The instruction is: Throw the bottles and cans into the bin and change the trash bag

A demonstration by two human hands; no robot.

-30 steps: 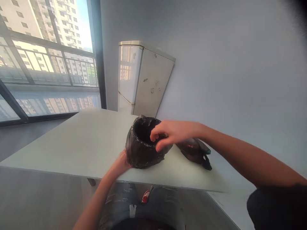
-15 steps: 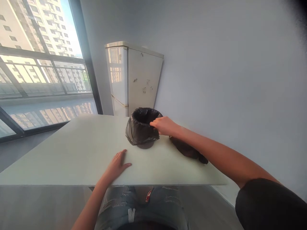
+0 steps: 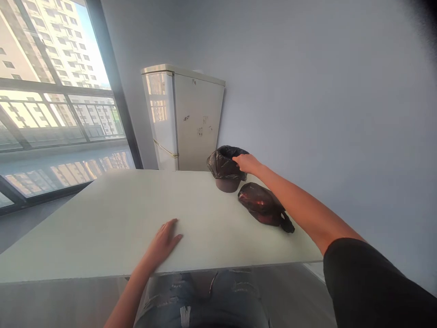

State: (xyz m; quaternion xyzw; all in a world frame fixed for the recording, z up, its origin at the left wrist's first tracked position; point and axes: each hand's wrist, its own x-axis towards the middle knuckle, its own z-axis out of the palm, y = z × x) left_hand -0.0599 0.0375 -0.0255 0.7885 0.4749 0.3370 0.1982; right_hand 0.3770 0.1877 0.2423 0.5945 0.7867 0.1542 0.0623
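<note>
A dark trash can, lined with a black plastic bag folded over its rim, is at the far side of the pale table. My right hand is closed on the lined rim at its right side, fingertips over the edge. The can's inside is dark and I cannot see its bottom. Nearer to me, under my right forearm, lies a tied, filled black plastic bag with something reddish showing through. My left hand rests flat on the table near its front edge, fingers apart, holding nothing.
The pale table spreads in front of me and to the left. Behind it stands a white refrigerator. A grey wall runs along the right, and a large window is on the left.
My right hand has moved the lined trash can away from me and to the right, towards the wall. More of the tied bag shows now. My left hand stays flat on the table.
</note>
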